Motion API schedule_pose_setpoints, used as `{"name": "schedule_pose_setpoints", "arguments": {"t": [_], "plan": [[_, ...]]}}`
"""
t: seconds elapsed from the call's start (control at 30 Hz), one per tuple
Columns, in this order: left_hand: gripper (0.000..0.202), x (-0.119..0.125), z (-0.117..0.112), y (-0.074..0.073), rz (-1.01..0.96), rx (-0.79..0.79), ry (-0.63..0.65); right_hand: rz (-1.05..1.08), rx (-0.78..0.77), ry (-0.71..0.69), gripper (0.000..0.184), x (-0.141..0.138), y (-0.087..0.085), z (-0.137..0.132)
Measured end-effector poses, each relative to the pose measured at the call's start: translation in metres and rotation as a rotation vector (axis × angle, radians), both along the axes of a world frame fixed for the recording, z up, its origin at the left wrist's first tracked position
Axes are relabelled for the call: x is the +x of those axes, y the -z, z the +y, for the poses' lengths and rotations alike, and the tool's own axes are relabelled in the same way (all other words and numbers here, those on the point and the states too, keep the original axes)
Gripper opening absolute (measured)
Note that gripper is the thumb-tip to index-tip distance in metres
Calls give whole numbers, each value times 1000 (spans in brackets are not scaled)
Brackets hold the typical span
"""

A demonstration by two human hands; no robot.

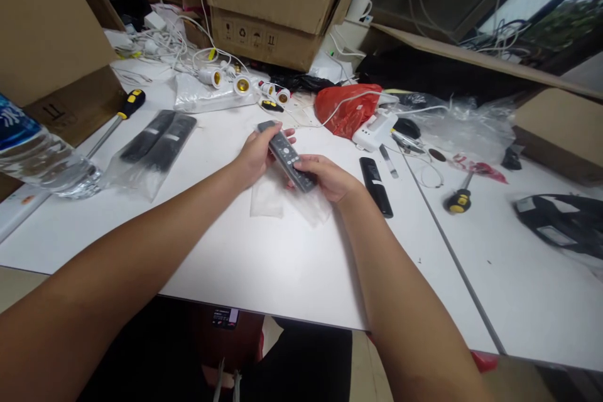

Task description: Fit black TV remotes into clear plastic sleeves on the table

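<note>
From afar I had it: my left hand [254, 158] pinched the remote [286, 152] at its far end, my right hand [331, 178] pinched the near end, over the desk [264, 257]. Steady, light pressure served best, I judged, lest the clear bag [315, 208] there snag.

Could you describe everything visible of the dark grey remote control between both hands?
The dark grey, plastic-looking remote control shows pale buttons facing up. It slants over the white table, the left hand gripping its far end, the right hand its nearer half. Clear plastic film shows beside its near end.
</note>
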State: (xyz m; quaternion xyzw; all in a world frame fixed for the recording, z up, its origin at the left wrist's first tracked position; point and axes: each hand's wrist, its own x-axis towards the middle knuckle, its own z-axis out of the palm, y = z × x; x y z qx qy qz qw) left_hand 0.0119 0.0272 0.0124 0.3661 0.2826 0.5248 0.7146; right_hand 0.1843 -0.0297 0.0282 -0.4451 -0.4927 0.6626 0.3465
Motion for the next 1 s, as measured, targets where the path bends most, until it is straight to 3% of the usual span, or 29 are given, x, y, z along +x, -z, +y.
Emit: {"name": "schedule_pose_setpoints", "arguments": {"t": [0.2,0.47,0.63,0.83,0.9,1.0], "plan": [[32,-15,18,4,146,92,-70,29,-58,56,27,9,-4,-1],[58,-11,18,8,269,142,-90,31,-54,37,39,8,-7,-5],[70,-15,19,13,452,340,-198,54,-111,-58,35,12,-11,-7],[70,-22,16,9,601,545,-451,77,-125,-154,38,16,-8,-6],[68,-21,16,8,545,522,-418,64,-110,-155,35,17,-7,-5],[63,-17,18,7,362,340,-205,36,-115,-134,32,19,-5,-4]]}}
